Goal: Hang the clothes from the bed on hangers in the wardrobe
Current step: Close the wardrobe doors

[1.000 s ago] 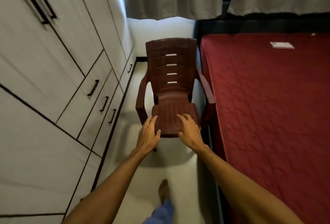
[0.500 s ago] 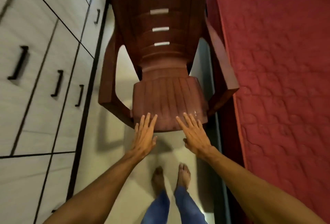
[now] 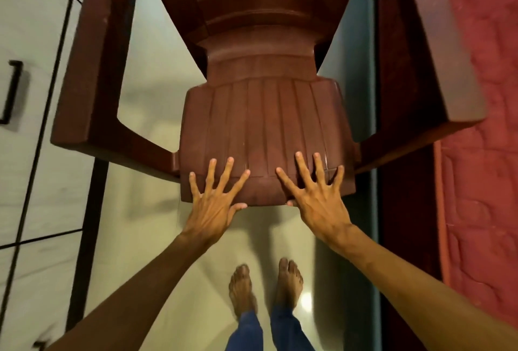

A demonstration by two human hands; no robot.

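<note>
Head view: both hands flat on a chair's front edge, with no clothes or hangers in sight.
The left hand [image 3: 213,205] and right hand [image 3: 316,199] lie with fingers straight and spread on the front lip of the brown plastic chair [image 3: 266,126] at frame centre, thumbs at the lip's lower edge, holding nothing else. The wardrobe [image 3: 33,168] along the left edge shows only closed fronts and a black handle [image 3: 12,90]. The red bed [image 3: 482,196] fills the right edge, and its visible strip carries no garment. Nothing shows whether any hanging is done, so I judge the task to be in a side step. Room is tight: the chair's armrests nearly span the pale floor [image 3: 157,238] between wardrobe and bed, and the bare feet [image 3: 242,286] stand near the seat at lower centre.
</note>
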